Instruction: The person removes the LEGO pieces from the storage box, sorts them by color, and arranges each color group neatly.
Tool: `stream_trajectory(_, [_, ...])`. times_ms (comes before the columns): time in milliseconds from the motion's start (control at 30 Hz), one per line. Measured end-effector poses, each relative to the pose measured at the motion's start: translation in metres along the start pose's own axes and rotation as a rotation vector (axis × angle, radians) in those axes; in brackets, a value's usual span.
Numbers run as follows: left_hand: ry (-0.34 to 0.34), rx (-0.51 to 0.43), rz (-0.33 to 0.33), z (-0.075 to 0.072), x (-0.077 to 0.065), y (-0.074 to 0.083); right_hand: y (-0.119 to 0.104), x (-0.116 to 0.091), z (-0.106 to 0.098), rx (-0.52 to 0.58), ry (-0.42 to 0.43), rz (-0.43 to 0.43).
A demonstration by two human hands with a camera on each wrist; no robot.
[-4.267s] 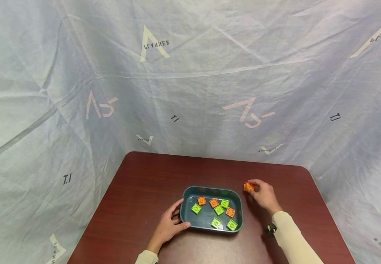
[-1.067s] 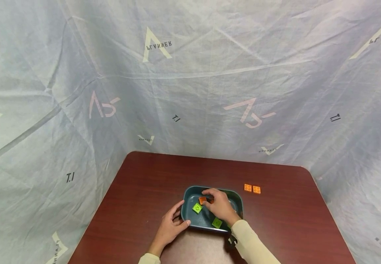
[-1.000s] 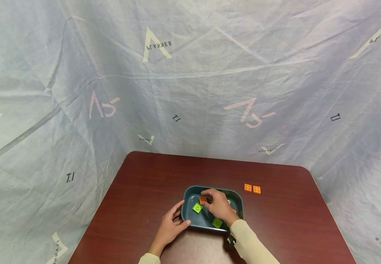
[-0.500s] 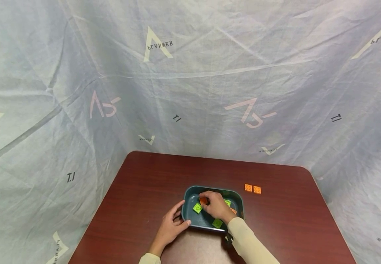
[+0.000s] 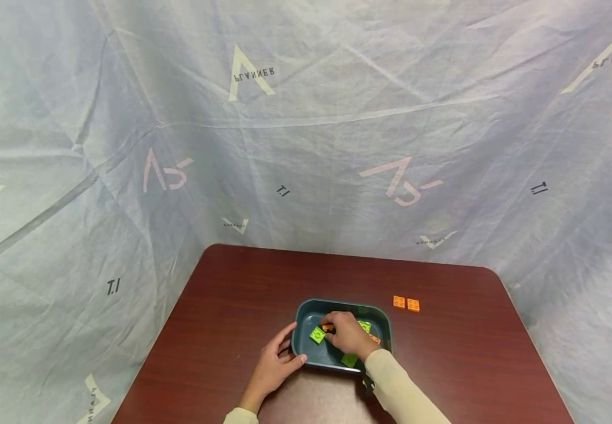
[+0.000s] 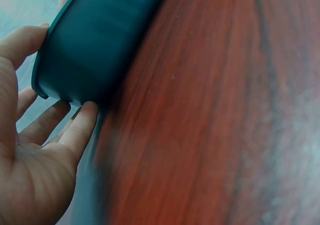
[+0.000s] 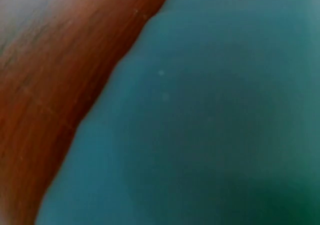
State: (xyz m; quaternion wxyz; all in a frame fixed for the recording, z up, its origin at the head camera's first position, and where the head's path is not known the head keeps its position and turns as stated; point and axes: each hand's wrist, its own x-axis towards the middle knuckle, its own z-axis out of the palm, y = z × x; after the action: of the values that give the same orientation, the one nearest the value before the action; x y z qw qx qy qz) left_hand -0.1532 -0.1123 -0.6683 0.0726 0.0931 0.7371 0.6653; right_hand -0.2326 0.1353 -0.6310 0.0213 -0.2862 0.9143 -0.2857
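Observation:
A dark teal tray holds several small square toy building bricks. My left hand holds the tray's left end, thumb at the near side and fingers along the end wall. The left wrist view shows that hand against the outer tray wall. Inside the tray, my right hand pinches a tilted orange brick between thumb and fingers. A green brick lies just left of it. Green and orange bricks are partly hidden. Blurred tray wall fills the right wrist view, without the hand.
Two orange bricks, one left and one right, lie side by side on the reddish-brown table, beyond the tray's far right corner. A pale printed cloth hangs behind the table and along its sides.
Two orange bricks now lie side by side on the table; the right hand went from there into the tray. Over the last second its fingers closed on another orange brick and tilted it.

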Motion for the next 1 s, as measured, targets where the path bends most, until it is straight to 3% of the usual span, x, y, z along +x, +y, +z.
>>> stream_trajectory(733, [-0.011,0.003,0.0,0.0,0.0,0.0,0.001,-0.007,-0.007,0.072,0.075,-0.037])
stream_trajectory(1000, [-0.009,-0.006,0.009,0.001,0.001,-0.001,-0.001,-0.009,-0.018,0.165,0.076,0.062])
